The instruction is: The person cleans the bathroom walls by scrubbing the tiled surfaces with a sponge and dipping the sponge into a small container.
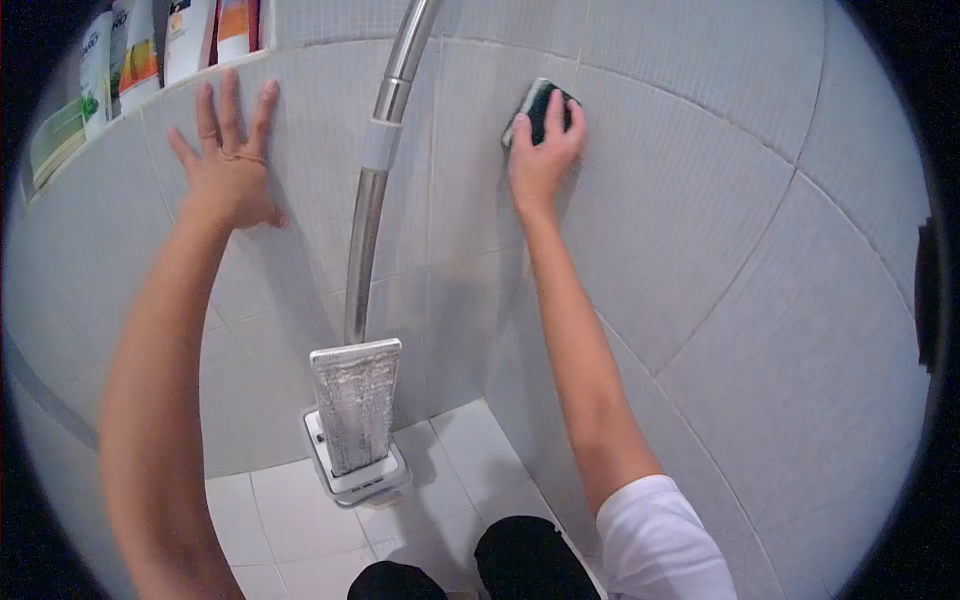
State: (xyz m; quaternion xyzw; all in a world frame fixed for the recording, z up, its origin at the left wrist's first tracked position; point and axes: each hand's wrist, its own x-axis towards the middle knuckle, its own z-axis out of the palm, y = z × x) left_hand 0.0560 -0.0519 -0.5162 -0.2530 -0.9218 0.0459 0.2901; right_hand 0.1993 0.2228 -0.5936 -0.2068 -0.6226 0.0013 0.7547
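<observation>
My right hand (pixel 547 160) grips a dark green scrub sponge (pixel 540 105) with a pale layer along its left edge. The sponge is against the grey tiled wall (pixel 680 230) near the corner. Flat on the tiles to the left, with fingers spread, rests my left hand (pixel 228 170), holding nothing. It lies just below a ledge of bottles and tubes.
A flat mop head with a grey pad (pixel 358 405) stands in a white and grey bucket (pixel 385 490) on the white floor tiles (pixel 290 500). A metal pole (pixel 367 230) rises between my arms. Tubes (pixel 137 55) and a green box (pixel 60 140) stand on the ledge.
</observation>
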